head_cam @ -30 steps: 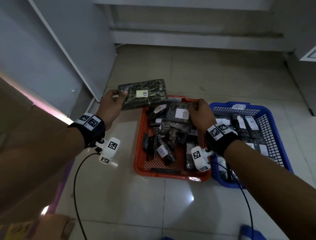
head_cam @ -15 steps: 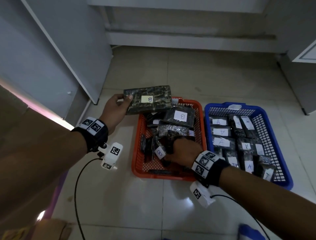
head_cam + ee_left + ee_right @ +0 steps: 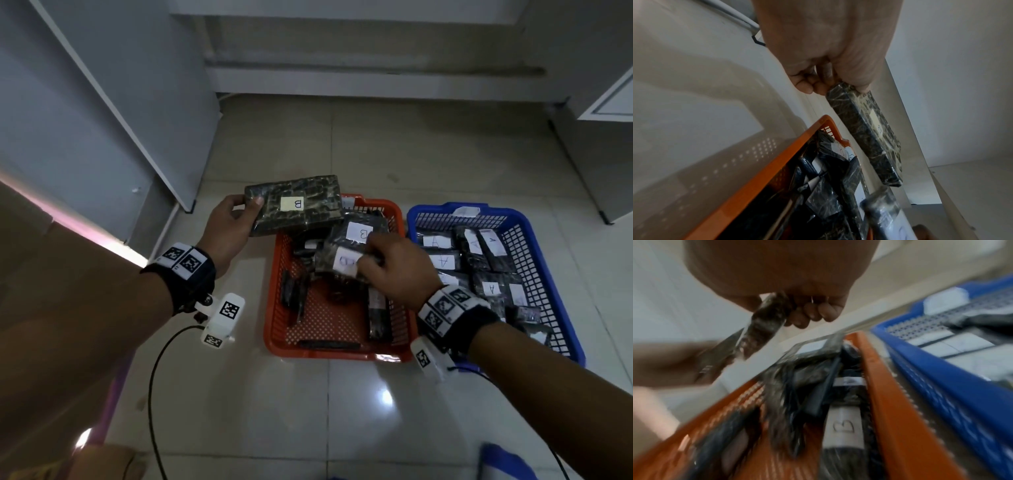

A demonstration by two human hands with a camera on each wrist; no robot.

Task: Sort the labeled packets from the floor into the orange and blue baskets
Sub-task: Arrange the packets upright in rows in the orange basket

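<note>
My left hand (image 3: 236,219) grips a large dark packet labelled B (image 3: 298,204) by its left end, level above the far left corner of the orange basket (image 3: 337,353). In the left wrist view that large packet (image 3: 865,129) hangs beyond the basket's orange rim (image 3: 764,177). My right hand (image 3: 387,265) pinches a small dark B packet (image 3: 337,260) lifted above the basket's middle; the blurred right wrist view shows this small packet (image 3: 764,326) between thumb and fingers. The blue basket (image 3: 555,274) to the right holds several packets labelled A.
More dark B packets lie in the orange basket, mostly at its far end. A grey cabinet (image 3: 102,113) stands to the left, another cabinet (image 3: 599,120) at the right. A step runs along the far wall. A black cable (image 3: 154,394) trails over the tiled floor.
My right hand went from the orange basket's far side down into its near middle, then rose holding a small B packet. The left hand keeps the large packet almost still.
</note>
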